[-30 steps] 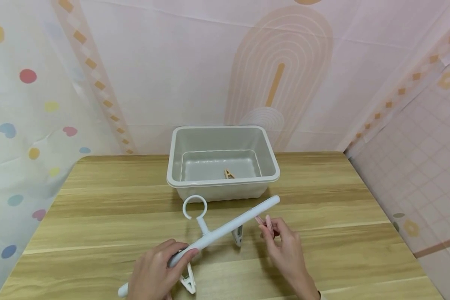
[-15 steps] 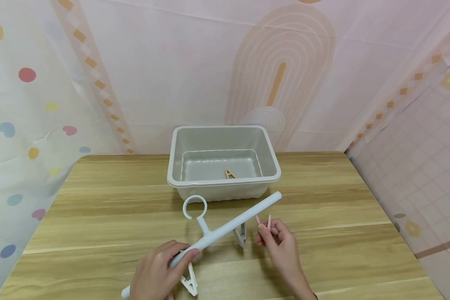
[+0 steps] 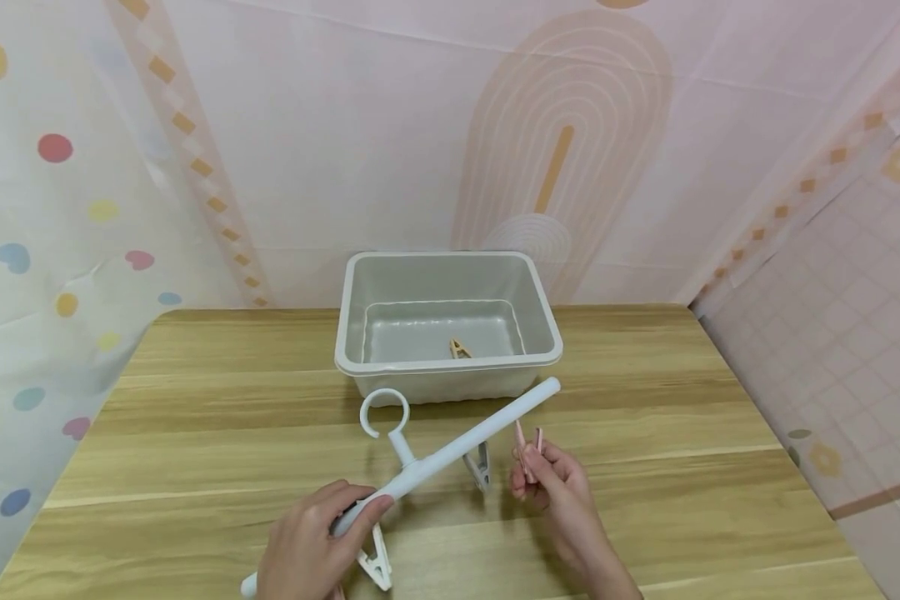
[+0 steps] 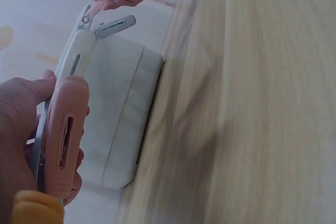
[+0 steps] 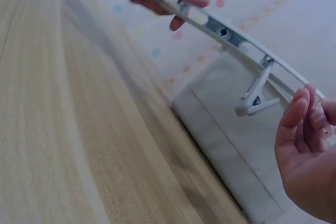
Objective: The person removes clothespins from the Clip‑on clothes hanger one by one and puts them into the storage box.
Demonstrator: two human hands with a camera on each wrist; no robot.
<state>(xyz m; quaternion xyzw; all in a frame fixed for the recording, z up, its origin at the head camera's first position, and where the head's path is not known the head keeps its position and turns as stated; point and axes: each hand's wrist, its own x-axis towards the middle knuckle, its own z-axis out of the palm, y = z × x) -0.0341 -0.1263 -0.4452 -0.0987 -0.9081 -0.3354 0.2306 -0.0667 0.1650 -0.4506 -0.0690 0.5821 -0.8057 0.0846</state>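
A pale blue clip hanger (image 3: 487, 429), a straight bar with an open ring hook, slants up to the right. My left hand (image 3: 307, 542) grips it left of the hook. My right hand (image 3: 566, 496) pinches a pink clothespin (image 3: 521, 435), whose tip is right at the underside of the bar near its right end. From the bar hang a grey clip (image 3: 480, 468) and a white clip (image 3: 377, 560). In the left wrist view, another pink clip (image 4: 68, 114) shows beside the left hand, with an orange piece (image 4: 37, 208) at the bottom edge.
Behind the hanger, a light grey plastic bin (image 3: 450, 382) stands on the wooden table (image 3: 217, 433). One tan clip (image 3: 459, 348) lies inside it. Patterned cloth (image 3: 330, 150) covers the walls behind and at both sides.
The pink clothespin has turned in my right fingers, its tip now up against the bar. The hanger has shifted slightly, with the left hand keeping its grip.
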